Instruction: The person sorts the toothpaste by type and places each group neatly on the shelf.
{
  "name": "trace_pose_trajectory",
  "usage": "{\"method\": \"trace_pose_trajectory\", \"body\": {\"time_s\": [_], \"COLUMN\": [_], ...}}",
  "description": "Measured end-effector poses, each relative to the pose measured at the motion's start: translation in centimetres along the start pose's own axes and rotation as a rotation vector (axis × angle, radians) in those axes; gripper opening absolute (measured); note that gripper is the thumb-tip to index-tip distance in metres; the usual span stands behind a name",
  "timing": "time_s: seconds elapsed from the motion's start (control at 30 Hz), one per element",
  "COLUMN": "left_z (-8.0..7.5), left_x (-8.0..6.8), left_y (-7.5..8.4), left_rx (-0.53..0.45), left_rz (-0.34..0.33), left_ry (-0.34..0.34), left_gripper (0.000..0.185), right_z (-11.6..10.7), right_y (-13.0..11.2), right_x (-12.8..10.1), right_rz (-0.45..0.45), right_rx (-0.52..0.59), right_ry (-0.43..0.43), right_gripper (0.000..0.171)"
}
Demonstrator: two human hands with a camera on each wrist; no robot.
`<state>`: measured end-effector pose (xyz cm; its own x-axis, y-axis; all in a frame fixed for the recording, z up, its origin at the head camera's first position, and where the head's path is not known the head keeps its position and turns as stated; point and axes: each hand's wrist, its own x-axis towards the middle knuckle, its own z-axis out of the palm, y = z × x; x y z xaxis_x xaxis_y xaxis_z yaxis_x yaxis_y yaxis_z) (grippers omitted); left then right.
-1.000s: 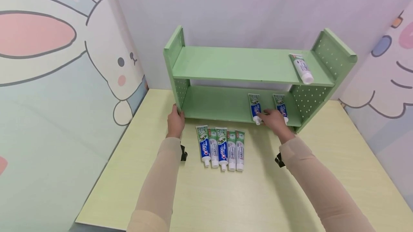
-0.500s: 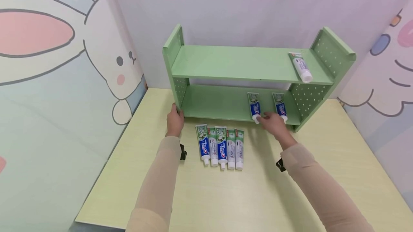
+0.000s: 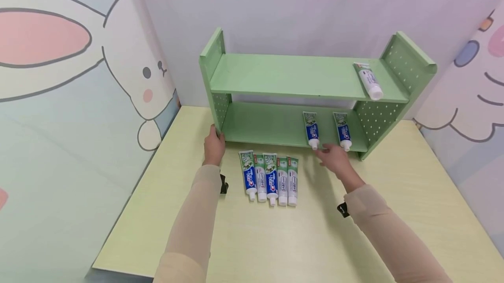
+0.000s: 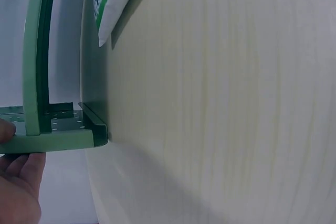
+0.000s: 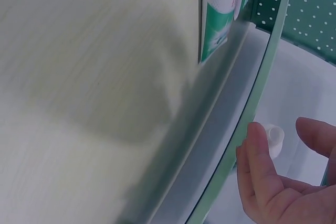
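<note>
A green two-tier shelf (image 3: 267, 124) stands on the table. My left hand (image 3: 214, 147) holds the front edge of its left side panel, with thumb (image 4: 6, 130) and fingers on opposite faces. At the lower board's front edge is my right hand (image 3: 334, 158), fingers extended and thumb apart, nothing held. Right by those fingers is the white cap (image 5: 274, 139) of a blue-and-green Crest toothpaste tube (image 3: 312, 130) lying on the lower board. Another Crest toothpaste tube (image 3: 341, 131) lies to its right. On the upper board, near the right end, rests a white-and-green toothpaste tube (image 3: 369, 82).
Several toothpaste tubes (image 3: 271, 178), blue and white ones mixed, lie in a row on the table (image 3: 267, 243) before the shelf. A wall (image 3: 299, 7) rises behind it, and cartoon-printed walls (image 3: 78, 143) flank both sides.
My right hand has drawn back slightly toward me and let go of the Crest tube's cap, its fingers now lower at the board's edge. The left hand keeps its hold on the shelf.
</note>
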<state>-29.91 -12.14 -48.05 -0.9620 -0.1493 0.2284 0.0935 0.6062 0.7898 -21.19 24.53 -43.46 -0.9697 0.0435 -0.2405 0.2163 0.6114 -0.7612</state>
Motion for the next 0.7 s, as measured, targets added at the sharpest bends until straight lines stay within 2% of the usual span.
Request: {"method": "trace_pose_trajectory", "body": {"time_s": [0.23, 0.7], "left_z": [0.0, -0.1], "left_x": [0.0, 0.0], "left_y": [0.0, 0.0], "left_rx": [-0.004, -0.007], "left_rz": [-0.008, 0.002], "left_ry": [-0.006, 0.000], "left_gripper": [0.035, 0.035], "right_z": [0.5, 2.6], "right_y": [0.3, 0.6], "right_x": [-0.4, -1.0], "right_rz": [-0.020, 0.004], "right_rx": [0.001, 0.003], "right_ry": [-0.006, -0.056], "right_gripper": [0.066, 0.061]}}
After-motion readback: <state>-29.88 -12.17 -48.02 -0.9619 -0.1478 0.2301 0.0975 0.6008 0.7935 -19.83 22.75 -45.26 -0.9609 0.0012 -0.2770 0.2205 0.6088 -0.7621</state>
